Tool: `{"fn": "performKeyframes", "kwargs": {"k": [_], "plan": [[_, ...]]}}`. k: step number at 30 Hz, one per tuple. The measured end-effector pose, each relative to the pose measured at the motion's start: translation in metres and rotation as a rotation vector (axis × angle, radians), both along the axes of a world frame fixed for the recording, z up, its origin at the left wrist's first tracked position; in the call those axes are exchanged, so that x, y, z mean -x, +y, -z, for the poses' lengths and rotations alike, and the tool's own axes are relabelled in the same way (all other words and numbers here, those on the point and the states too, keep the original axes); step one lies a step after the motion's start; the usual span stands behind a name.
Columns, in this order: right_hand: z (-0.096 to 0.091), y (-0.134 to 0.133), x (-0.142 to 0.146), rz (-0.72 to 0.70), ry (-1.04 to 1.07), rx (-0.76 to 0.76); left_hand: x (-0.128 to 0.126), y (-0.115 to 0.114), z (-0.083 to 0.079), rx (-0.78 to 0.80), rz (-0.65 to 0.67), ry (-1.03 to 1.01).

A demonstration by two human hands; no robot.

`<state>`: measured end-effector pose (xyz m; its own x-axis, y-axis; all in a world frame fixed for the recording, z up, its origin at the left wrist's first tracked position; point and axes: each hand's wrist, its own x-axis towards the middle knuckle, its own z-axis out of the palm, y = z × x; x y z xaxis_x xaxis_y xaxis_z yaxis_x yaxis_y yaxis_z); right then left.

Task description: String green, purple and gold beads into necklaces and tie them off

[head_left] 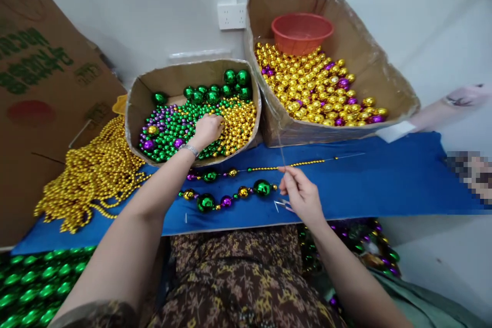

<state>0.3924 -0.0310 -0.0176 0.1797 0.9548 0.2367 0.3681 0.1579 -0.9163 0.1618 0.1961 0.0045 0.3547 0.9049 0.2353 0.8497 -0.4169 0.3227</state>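
Note:
My left hand (208,129) reaches into a cardboard box of loose beads (130,113), its fingers curled down at the border of small green beads (180,123) and small gold beads (240,125). Whatever those fingers grip is hidden. Above the blue table, my right hand (302,192) pinches a thin string (282,151) that stands up from the fingertips. Left of that hand lies a bead strand (226,201) of green, purple and gold balls. Behind it runs a second strand with a row of tiny gold beads (307,163). A small pair of scissors (284,206) rests beneath the right hand.
A larger carton (271,136) of gold and purple balls (315,92) holds a red basin (302,33). Gold bead chains (92,169) are heaped at left on the blue cloth (365,189). Large green balls (42,277) sit below the table edge. A tall carton (46,113) stands far left.

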Motion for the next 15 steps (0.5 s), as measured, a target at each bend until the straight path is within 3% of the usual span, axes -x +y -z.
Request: {"fn": "performKeyframes", "kwargs": {"k": [2, 5, 7, 10, 15], "plan": [[0.0, -0.003, 0.002, -0.016, -0.124, -0.013, -0.004, -0.014, -0.004, 0.131, -0.014, -0.344], [0.002, -0.003, 0.005, -0.028, -0.26, -0.074, -0.01, -0.046, -0.011, 0.497, 0.051, -0.944], [0.003, -0.001, 0.008, -0.044, -0.315, -0.115, -0.013, -0.068, -0.014, 0.722, 0.076, -1.181], [0.003, 0.002, 0.011, -0.067, -0.366, -0.158, -0.015, -0.09, -0.015, 0.883, 0.048, -1.342], [-0.009, -0.002, 0.001, 0.026, -0.357, -0.137, -0.016, -0.101, -0.015, 0.909, 0.014, -1.343]]}}
